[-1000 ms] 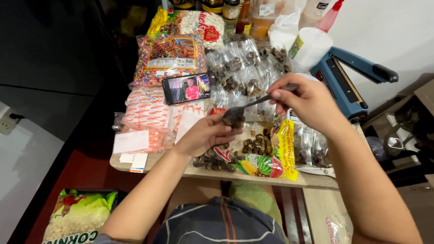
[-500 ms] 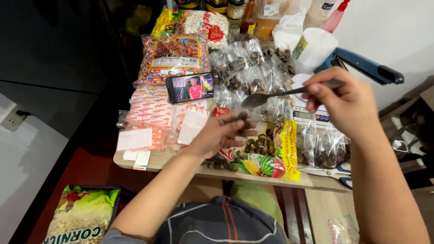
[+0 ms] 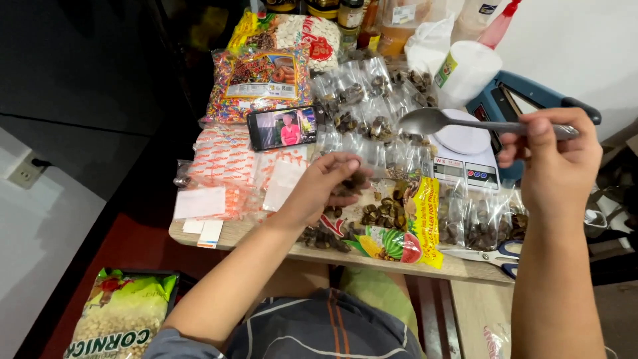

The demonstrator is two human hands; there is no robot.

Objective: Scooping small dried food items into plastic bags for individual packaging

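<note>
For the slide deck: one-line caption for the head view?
Right hand lifts an empty spoon; left hand holds dark seeds.

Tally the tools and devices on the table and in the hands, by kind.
Metal spoon, held in the right hand: 1
Phone: 1
Small white weighing scale: 1
Blue heat sealer: 1
Scissors: 1
Total: 5

A black smartphone point(image 3: 282, 127) with a lit screen lies beside a bag of multicoloured sprinkles point(image 3: 258, 83); blue-handled scissors point(image 3: 495, 254) rest at the wooden worktop point(image 3: 262, 240) edge.
</note>
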